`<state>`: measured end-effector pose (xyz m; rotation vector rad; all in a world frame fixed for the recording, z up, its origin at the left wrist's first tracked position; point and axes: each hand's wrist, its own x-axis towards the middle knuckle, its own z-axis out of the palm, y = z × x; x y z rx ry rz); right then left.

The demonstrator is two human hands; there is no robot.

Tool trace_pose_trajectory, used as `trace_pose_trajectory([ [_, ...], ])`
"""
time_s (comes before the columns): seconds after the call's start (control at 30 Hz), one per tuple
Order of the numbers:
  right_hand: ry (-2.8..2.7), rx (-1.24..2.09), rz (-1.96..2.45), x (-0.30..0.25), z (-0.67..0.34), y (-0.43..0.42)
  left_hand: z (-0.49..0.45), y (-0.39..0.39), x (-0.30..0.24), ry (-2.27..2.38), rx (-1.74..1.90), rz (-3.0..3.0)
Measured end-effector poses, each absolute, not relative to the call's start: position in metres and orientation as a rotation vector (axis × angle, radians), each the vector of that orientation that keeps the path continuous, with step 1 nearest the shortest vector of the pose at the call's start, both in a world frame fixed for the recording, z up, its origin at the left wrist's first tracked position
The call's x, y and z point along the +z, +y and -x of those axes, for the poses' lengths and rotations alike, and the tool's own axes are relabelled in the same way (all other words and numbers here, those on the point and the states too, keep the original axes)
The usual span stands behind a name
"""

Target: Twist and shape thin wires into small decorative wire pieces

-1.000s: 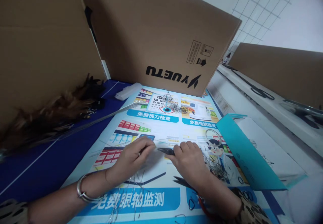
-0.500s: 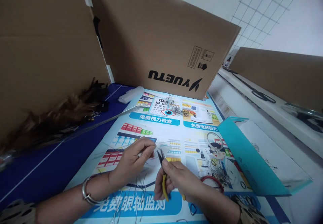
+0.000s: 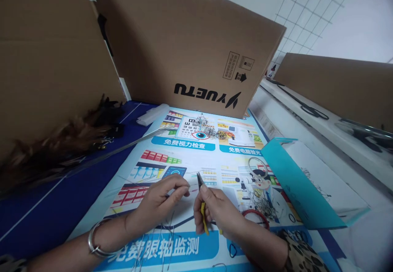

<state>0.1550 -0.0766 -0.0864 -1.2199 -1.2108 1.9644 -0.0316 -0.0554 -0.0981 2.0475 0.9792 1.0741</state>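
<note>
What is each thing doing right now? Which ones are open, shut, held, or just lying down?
left hand, pinched shut on a thin wire
right hand, closed around the pliers
pliers, held tip-up, tips together
teal folder, open
cardboard box, standing, print upside down
feather duster, lying down, untouched
loose wires, lying scattered on the poster
</note>
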Motion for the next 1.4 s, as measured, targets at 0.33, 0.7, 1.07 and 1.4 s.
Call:
trace_pose_trajectory([
  [0.33, -1.298, 1.976, 1.177, -0.087, -0.152, -0.082, 0.031, -0.056, -0.099, 1.059, 1.227, -1.989],
  [0.7, -1.325, 1.911, 1.207, -0.082, -0.152, -0.081, 0.029, -0.054, -0.101, 0.983, 1.234, -2.101],
  [1.07, -1.375, 1.862, 1.182, -0.082, -0.156, -0.079, 0.033, -0.052, -0.097, 0.900, 1.013, -1.955],
  [1.4, -1.445, 1.858, 1.165, -0.087, -0.160, -0.077, 0.036, -0.047, -0.085, 0.888, 0.835, -1.929],
])
